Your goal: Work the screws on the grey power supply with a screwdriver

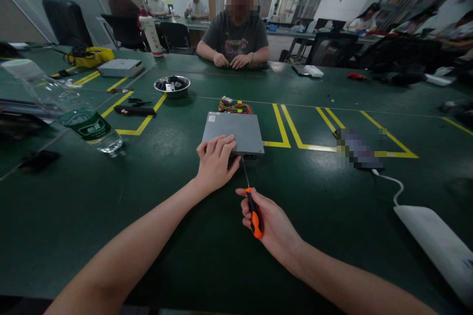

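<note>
A grey metal box [236,128] with a white label and a bundle of coloured wires [236,107] at its far side lies flat on the green table [170,226]. My left hand [217,163] rests on its near left corner, fingers on the top face and thumb at the near side. In my right hand [268,214] is a screwdriver [254,214] with an orange and black handle. Its shaft points away from me, and the tip meets the near side of the box, close to my left thumb. The exact contact point is too small to tell.
A water bottle [88,123] and a black tool [135,110] are on the left, a metal bowl [172,87] beyond. At right, a phone [358,150] is cabled to a white device [436,246]. A person [236,34] sits across the table.
</note>
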`<action>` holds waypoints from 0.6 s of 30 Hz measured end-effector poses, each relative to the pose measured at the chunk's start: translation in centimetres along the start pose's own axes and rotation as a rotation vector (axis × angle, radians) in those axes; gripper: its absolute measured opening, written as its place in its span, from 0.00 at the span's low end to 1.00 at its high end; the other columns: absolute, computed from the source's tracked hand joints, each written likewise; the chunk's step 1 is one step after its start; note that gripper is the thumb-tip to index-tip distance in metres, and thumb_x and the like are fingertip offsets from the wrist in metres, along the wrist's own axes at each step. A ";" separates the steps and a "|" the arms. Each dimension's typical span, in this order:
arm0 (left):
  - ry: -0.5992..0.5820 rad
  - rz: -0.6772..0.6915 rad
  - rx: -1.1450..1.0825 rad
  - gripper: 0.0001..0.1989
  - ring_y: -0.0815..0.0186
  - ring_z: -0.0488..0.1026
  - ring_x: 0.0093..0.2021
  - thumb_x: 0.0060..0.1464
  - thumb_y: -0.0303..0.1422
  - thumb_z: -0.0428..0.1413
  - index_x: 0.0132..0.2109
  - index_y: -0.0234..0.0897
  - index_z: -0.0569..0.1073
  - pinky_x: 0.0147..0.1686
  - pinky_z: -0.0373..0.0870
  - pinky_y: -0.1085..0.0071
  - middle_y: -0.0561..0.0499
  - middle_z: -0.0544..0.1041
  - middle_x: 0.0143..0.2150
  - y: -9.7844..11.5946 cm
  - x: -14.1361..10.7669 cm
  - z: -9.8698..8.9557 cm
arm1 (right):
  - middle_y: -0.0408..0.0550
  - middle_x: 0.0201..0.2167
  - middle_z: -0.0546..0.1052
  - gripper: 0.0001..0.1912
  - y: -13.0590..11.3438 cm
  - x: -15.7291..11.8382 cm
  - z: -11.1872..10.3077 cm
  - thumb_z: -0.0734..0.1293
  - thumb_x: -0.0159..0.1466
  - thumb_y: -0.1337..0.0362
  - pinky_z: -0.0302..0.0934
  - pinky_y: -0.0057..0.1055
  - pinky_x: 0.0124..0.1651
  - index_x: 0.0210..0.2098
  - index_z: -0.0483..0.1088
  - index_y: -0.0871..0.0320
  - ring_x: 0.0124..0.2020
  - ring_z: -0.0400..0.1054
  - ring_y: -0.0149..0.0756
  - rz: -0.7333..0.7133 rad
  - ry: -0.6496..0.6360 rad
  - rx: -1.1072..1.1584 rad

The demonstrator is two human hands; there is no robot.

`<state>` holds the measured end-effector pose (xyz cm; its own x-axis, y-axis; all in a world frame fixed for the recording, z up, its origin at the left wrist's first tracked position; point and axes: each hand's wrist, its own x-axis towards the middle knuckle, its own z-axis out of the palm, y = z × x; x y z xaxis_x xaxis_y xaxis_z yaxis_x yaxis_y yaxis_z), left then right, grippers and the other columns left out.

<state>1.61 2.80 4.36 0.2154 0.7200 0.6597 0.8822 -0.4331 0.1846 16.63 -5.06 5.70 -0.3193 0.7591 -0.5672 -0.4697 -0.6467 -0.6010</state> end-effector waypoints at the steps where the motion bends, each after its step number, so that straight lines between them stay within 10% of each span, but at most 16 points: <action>1: 0.000 0.000 0.000 0.14 0.55 0.62 0.54 0.54 0.35 0.51 0.48 0.40 0.64 0.48 0.49 0.55 0.46 0.69 0.54 0.0 0.0 0.0 | 0.42 0.22 0.67 0.12 0.0 0.0 0.0 0.68 0.55 0.57 0.51 0.23 0.23 0.34 0.70 0.60 0.22 0.56 0.24 -0.006 -0.004 0.009; 18: -0.007 -0.009 0.014 0.13 0.56 0.62 0.54 0.55 0.36 0.50 0.48 0.40 0.64 0.48 0.50 0.56 0.47 0.69 0.54 0.1 -0.1 -0.1 | 0.43 0.23 0.66 0.13 -0.2 -0.4 0.1 0.62 0.61 0.57 0.49 0.21 0.20 0.34 0.71 0.61 0.21 0.55 0.23 0.039 0.005 0.054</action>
<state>1.64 2.67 4.40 0.2108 0.7275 0.6529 0.8900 -0.4191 0.1796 16.76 -5.23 6.14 -0.3346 0.7329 -0.5924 -0.5010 -0.6708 -0.5469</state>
